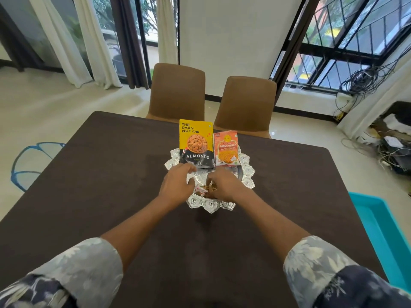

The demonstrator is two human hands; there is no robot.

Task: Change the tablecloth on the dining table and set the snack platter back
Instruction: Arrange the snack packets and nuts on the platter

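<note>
Snack platter (211, 207): on tablecloth (111, 174), under both hands. L hand (175, 183) & R hand (222, 185): fingers curled into loose snacks (208, 188), prob. arranging; what's held, can't tell. Almond pkt (195, 143), orange pkt (226, 147): upright just beyond fingertips.

Hidden from me
My left hand (178, 183) and right hand (223, 185) cover the scalloped silver snack platter (211, 206) at its near middle; I can't tell their grip. The turquoise plastic tub (382, 230) runs off the right edge.

Left hand (178, 183) and right hand (222, 185) rest in the silver platter (211, 206), centred on the brown tablecloth (111, 174).
</note>
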